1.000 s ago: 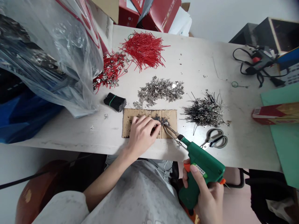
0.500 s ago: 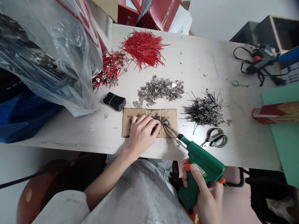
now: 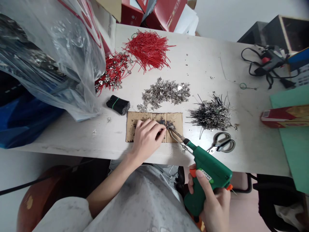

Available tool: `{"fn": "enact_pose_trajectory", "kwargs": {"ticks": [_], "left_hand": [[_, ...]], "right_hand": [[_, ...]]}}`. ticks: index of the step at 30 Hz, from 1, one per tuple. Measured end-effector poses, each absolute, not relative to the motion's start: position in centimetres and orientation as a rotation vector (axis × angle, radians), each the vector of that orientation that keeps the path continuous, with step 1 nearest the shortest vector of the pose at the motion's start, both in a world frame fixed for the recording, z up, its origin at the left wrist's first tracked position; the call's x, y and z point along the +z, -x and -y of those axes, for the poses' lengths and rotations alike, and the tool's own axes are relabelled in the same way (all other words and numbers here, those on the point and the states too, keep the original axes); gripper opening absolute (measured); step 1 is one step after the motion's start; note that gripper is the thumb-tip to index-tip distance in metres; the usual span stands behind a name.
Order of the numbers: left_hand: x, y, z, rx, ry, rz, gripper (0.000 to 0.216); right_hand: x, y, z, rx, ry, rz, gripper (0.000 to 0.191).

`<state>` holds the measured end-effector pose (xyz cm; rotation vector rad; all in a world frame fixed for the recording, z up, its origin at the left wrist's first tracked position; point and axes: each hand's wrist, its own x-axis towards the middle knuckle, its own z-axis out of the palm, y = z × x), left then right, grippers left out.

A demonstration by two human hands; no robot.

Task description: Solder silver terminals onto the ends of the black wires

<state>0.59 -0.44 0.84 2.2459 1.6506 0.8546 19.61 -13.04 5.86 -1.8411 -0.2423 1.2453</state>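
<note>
My left hand (image 3: 146, 138) rests on a scorched cardboard pad (image 3: 177, 120), fingers pinched on a small wire and metal terminal too tiny to make out clearly. My right hand (image 3: 212, 201) grips a green soldering gun (image 3: 207, 175) below the table edge. Its metal tip (image 3: 172, 129) touches the spot just right of my left fingertips. Behind the pad lie a heap of silver terminals (image 3: 165, 93) and a bound bundle of black wires (image 3: 118, 105). A pile of black wires with terminals attached (image 3: 211, 114) sits to the right.
Scissors (image 3: 223, 143) lie right of the pad. Red wires (image 3: 148, 50) and red wires with terminals (image 3: 113, 72) are at the back. A large plastic bag (image 3: 48, 54) fills the left. Another glue or solder gun with cable (image 3: 267, 64), red boxes (image 3: 285, 116) and a green sheet (image 3: 294, 141) stand right.
</note>
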Motion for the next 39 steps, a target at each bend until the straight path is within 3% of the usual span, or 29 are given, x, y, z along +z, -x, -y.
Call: {"fn": "enact_pose_trajectory", "kwargs": {"ticks": [39], "left_hand": [[0.73, -0.59, 0.41, 0.880, -2.222, -1.631, 0.015]], "right_hand": [[6.00, -19.15, 12.79, 1.287, 1.746, 0.266, 0.031]]}}
